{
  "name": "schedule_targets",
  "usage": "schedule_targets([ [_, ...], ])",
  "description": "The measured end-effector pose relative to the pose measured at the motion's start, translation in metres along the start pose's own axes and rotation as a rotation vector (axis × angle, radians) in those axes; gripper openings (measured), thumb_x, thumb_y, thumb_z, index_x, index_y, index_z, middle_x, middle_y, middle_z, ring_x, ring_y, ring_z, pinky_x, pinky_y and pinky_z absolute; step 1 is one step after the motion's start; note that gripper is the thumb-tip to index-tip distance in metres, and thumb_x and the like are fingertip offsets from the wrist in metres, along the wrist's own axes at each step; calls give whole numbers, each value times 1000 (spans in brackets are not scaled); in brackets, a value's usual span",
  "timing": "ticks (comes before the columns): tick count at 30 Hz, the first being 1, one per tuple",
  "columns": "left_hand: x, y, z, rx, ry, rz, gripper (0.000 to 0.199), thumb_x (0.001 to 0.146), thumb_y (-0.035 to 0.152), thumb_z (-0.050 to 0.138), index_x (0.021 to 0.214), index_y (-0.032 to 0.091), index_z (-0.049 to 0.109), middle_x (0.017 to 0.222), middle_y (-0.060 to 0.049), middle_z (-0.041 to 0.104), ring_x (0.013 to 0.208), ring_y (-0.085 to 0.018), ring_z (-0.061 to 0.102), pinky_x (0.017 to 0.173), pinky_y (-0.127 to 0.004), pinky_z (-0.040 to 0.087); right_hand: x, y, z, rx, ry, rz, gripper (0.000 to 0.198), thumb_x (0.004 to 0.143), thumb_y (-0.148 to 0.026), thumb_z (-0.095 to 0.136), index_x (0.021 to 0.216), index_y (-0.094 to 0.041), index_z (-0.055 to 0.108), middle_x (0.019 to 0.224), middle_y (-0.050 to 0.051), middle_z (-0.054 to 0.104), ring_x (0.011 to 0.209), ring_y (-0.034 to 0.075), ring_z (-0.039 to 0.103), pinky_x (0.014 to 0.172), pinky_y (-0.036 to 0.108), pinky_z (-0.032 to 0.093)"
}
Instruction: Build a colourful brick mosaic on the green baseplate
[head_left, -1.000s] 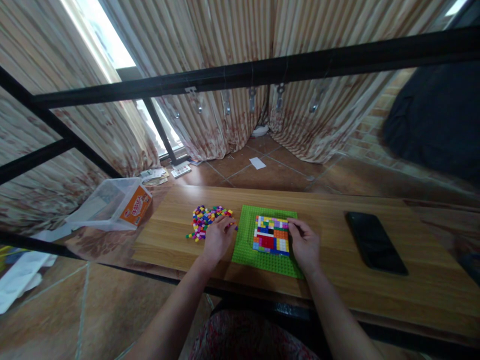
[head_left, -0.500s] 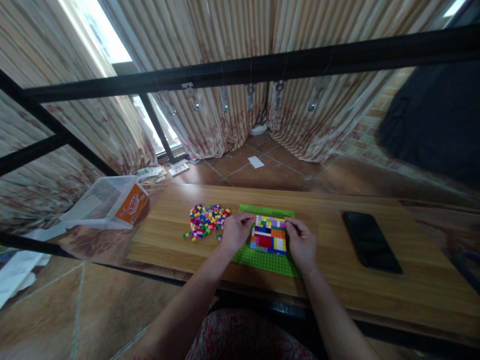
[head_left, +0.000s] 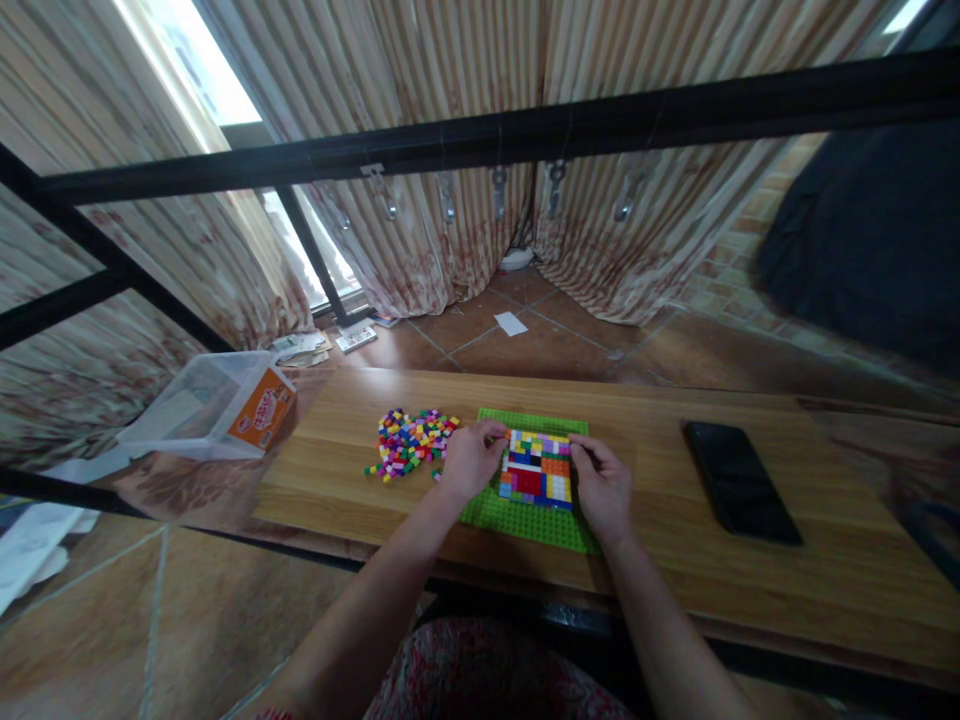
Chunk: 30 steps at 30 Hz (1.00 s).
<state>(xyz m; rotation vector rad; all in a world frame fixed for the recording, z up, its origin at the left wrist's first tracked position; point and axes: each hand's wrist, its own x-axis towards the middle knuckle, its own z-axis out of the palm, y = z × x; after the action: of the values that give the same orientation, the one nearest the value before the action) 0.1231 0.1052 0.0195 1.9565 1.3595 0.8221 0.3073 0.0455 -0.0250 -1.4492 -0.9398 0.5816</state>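
Note:
A flat panel of toy building bricks (head_left: 528, 481) in many colours rests on a green studded baseplate (head_left: 529, 524). My left hand (head_left: 471, 462) is at the panel's upper left corner, thumb and fingers closed on its edge. On the opposite side, my right hand (head_left: 604, 486) pinches the upper right edge between thumb and forefinger. Left of the baseplate lies a heap of loose small bricks (head_left: 409, 442), close to my left hand. My fingers cover parts of the panel's side edges.
The wooden table (head_left: 652, 570) carries a black phone (head_left: 741, 482) at the right. Beyond its left end stands a clear plastic bin (head_left: 199, 400) with an orange label. A black metal rail (head_left: 465, 140) with hanging hooks crosses in front of the curtains (head_left: 450, 60).
Both hands stay at the panel's upper corners, and the panel and loose bricks have not visibly moved. Only the camera's view has shifted very slightly.

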Motion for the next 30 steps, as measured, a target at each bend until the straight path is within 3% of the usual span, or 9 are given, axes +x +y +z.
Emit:
schedule_targets([
  [9,1,9,-6,122,2,51,22,87,19,49,88,20,71,85,-1,73,76,-14,65,73,-24,48,-1,-1,1,-8,12,-31,28,80,-42,59,88,-19,71,91,7,70,85,20,64,81,37,50],
  [16,8,1,1,-20,20,-5,17,84,19,56,79,18,72,80,-2,73,73,-13,65,70,-23,48,-1,-2,0,-6,4,-27,27,81,-41,59,90,-19,71,92,8,70,86,20,63,82,37,50],
  [22,16,-7,1,-168,-33,-70,16,80,17,59,86,17,74,83,-3,75,75,-14,66,73,-24,51,-1,0,0,-1,-8,-11,28,81,-42,60,90,-19,71,93,7,70,85,21,63,82,38,49],
  [30,21,-6,1,-189,-89,-113,18,78,18,59,81,16,76,71,-2,73,71,-14,65,66,-22,50,-1,1,0,-19,2,-31,27,81,-41,59,89,-18,71,92,8,70,85,20,63,81,37,49],
])
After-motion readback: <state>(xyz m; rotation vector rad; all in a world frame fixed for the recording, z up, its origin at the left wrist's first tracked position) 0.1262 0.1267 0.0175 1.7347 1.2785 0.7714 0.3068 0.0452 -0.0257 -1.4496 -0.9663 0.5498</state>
